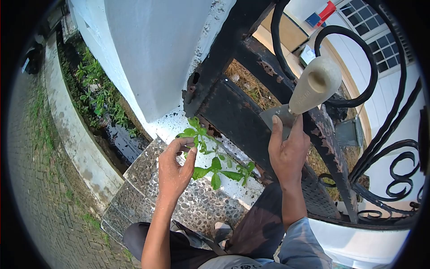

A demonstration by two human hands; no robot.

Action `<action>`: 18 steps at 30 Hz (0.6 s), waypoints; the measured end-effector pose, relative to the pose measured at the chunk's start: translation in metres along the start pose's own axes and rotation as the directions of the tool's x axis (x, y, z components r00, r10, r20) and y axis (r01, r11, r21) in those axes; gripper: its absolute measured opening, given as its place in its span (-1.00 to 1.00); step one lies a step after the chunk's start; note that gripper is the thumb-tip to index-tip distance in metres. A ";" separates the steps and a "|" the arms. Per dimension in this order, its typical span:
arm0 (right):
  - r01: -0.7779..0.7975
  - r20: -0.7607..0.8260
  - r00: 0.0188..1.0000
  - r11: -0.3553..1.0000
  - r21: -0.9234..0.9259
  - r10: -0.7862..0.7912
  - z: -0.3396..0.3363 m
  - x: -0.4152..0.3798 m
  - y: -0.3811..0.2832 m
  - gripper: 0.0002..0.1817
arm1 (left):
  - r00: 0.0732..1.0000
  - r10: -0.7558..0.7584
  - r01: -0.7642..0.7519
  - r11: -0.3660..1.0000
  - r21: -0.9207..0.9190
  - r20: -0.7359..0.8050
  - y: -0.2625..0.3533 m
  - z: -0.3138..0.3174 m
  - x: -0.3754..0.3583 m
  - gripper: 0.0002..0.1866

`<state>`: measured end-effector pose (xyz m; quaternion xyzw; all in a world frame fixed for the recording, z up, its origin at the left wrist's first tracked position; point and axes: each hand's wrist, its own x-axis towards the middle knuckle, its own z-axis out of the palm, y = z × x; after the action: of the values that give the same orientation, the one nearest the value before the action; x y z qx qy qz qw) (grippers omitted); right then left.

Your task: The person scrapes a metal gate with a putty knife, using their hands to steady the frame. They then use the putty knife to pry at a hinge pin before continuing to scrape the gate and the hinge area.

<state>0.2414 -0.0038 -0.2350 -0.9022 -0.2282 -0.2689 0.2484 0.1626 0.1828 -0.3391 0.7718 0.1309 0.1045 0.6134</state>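
My right hand (290,152) grips a putty knife (309,92) by its metal blade, with the worn pale handle pointing up and away. The blade is partly hidden by my thumb and fingers. Lower and to the left, my left hand (176,167) has its thumb and fingers closed at the upper leaves of a leafy green weed (216,168). This weed grows along the foot of a black metal gate (237,121), whose paint is flaking and rusty. Its lower leaves spread over a white-painted strip.
A white pillar (139,58) rises at upper left. Pebbled paving (192,206) lies under my feet. Left of it runs a drainage ditch (118,139) with plants and dark water, edged by a concrete curb (74,130). Curled black bars (371,67) stand at right.
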 end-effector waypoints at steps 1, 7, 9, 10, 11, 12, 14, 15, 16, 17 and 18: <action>-0.044 0.030 0.999 0.998 0.049 0.043 -0.001 -0.001 -0.003 -0.74 | 0.999 0.035 -0.035 0.999 0.019 -0.006 0.001 0.000 -0.001 -0.77; -0.002 -0.021 1.000 0.993 0.116 0.005 -0.008 -0.034 0.012 -0.77 | 0.992 0.123 -0.119 0.987 0.112 -0.034 0.002 -0.008 -0.003 -0.84; -0.101 -0.114 0.986 0.978 0.182 0.123 -0.009 -0.040 0.025 -0.82 | 0.995 0.095 -0.090 0.991 0.102 -0.040 0.000 -0.012 -0.004 -0.84; -0.087 -0.132 0.983 0.962 0.259 0.124 -0.007 -0.038 0.030 -0.86 | 0.991 0.129 -0.122 0.984 0.127 -0.044 -0.002 -0.013 -0.004 -0.83; -0.032 -0.129 0.989 0.966 0.258 0.067 -0.004 -0.037 0.032 -0.86 | 0.993 0.109 -0.104 0.987 0.120 -0.040 -0.001 -0.014 -0.004 -0.83; 0.020 -0.126 0.992 0.966 0.257 0.013 -0.001 -0.037 0.030 -0.85 | 0.995 0.089 -0.085 0.990 0.113 -0.033 0.001 -0.015 -0.005 -0.83; 0.107 -0.093 0.992 0.971 0.212 -0.089 0.003 -0.035 0.028 -0.80 | 0.996 0.086 -0.083 0.990 0.113 -0.024 0.002 -0.015 -0.004 -0.83; 0.114 -0.101 0.991 0.967 0.230 -0.092 0.005 -0.035 0.029 -0.80 | 0.995 0.098 -0.095 0.988 0.120 -0.019 0.003 -0.015 -0.005 -0.83; 0.123 -0.109 0.989 0.962 0.246 -0.098 0.009 -0.035 0.031 -0.80 | 0.994 0.111 -0.108 0.986 0.125 -0.015 0.003 -0.014 -0.005 -0.83; 0.133 -0.115 0.988 0.956 0.262 -0.106 0.011 -0.033 0.032 -0.80 | 0.995 0.102 -0.100 0.985 0.141 -0.008 0.004 -0.013 -0.006 -0.83; 0.106 -0.098 0.992 0.956 0.272 -0.082 0.011 -0.027 0.030 -0.82 | 0.996 0.094 -0.093 0.983 0.155 -0.002 0.004 -0.013 -0.006 -0.83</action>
<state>0.2419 -0.0283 -0.2691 -0.8344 -0.2954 -0.2841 0.3686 0.1529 0.1915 -0.3320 0.8220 0.1052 0.1265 0.5452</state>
